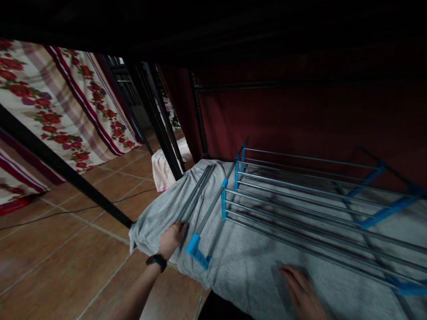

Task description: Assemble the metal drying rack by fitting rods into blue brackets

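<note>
Inspector: State the condition of your left grip.

Me: My left grip (172, 240) is closed around the near part of the loose grey tubes (200, 189). A black wristband (156, 262) sits on that wrist.

Inspector: And the position of the tubes?

Me: They lie side by side on the grey blanket (243, 271), to the left of the rack (300, 186) and apart from it. Their far ends point away from me, towards the back edge. My fingers cover part of them, so I cannot give a sure count.

Inspector: Report on the right.

Me: My right grip (302, 291) is open, fingers extended, low over the blanket in front of the rack. It is somewhat blurred; I cannot tell whether it touches the fabric.

Inspector: Describe the rack.

Me: Metal rods run from left to right between blue connectors (223, 204). It rests on the blanket. A blue corner piece (193, 244) at its near left end is just beside my left grip.

Inspector: Surroundings?

Me: A dark red curtain (283, 115) hangs behind the rack. Left of the blanket is a brown tiled floor (100, 249), and beyond it a floral curtain (63, 111).
</note>
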A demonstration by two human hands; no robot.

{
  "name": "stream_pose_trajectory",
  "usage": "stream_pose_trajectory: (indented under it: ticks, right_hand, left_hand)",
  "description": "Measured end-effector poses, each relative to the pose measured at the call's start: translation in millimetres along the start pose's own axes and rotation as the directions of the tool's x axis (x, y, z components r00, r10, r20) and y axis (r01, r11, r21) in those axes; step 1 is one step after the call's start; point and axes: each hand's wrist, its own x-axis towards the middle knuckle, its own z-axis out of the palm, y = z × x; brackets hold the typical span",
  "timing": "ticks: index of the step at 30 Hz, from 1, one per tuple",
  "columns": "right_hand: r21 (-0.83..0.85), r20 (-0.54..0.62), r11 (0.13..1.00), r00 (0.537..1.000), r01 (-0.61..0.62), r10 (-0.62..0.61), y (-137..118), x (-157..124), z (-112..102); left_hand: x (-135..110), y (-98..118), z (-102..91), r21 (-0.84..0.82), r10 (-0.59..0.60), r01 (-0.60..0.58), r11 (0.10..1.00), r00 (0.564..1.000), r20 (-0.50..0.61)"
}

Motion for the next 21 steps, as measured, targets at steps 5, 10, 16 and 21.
stream_pose_trajectory:
  ticks: [5,10,16,21]
  right_hand:
    - [-0.019,0.001,1.000,1.000,0.017,-0.017,-2,0,0]
    - [-0.044,-0.012,0.999,1.000,0.005,-0.005,-6,-1,0]
    - [-0.069,-0.021,0.998,1.000,-0.009,0.008,-16,2,-4]
    - [-0.065,-0.006,0.997,0.999,-0.043,0.042,-26,5,-11]
  left_hand:
    - [5,-1,2.2,-0.052,-0.003,0.002,0.999,1.000,-0.019]
    - [17,-5,8.8,-0.099,-0.013,0.015,0.995,1.000,0.015]
    - [36,-6,8.9,-0.168,-0.047,0.058,0.984,0.997,0.067]
    - [32,-2,-0.7,-0.235,-0.080,0.078,0.969,0.997,0.004]
